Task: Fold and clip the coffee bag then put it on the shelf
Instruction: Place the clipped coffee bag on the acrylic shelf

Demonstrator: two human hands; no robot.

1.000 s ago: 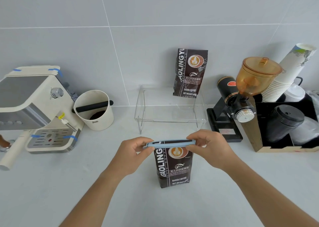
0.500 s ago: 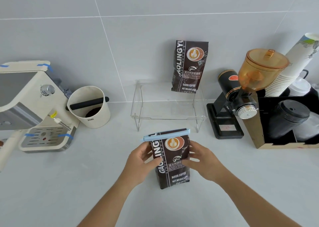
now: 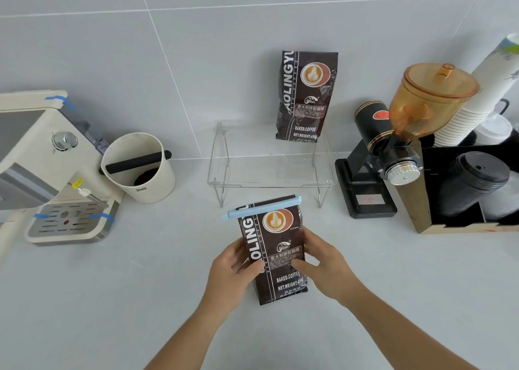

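A dark brown coffee bag (image 3: pixel 276 240) stands upright on the counter in front of me, its top folded over and held by a light blue clip (image 3: pixel 261 208). My left hand (image 3: pixel 234 271) grips the bag's left side and my right hand (image 3: pixel 327 265) grips its right side, thumbs on the front. Behind it stands a clear acrylic shelf (image 3: pixel 269 182), with a second coffee bag (image 3: pixel 306 97) leaning against the wall on its right half.
A cream espresso machine (image 3: pixel 53 173) and a knock box (image 3: pixel 140 167) sit at the left. A black grinder with an amber hopper (image 3: pixel 393 144) stands right of the shelf, beside a box of cups and lids (image 3: pixel 471 189).
Both hands left the clip at the bag's top and slid down to grip the bag's sides. The bag now tilts slightly, with the clip staying on the fold.
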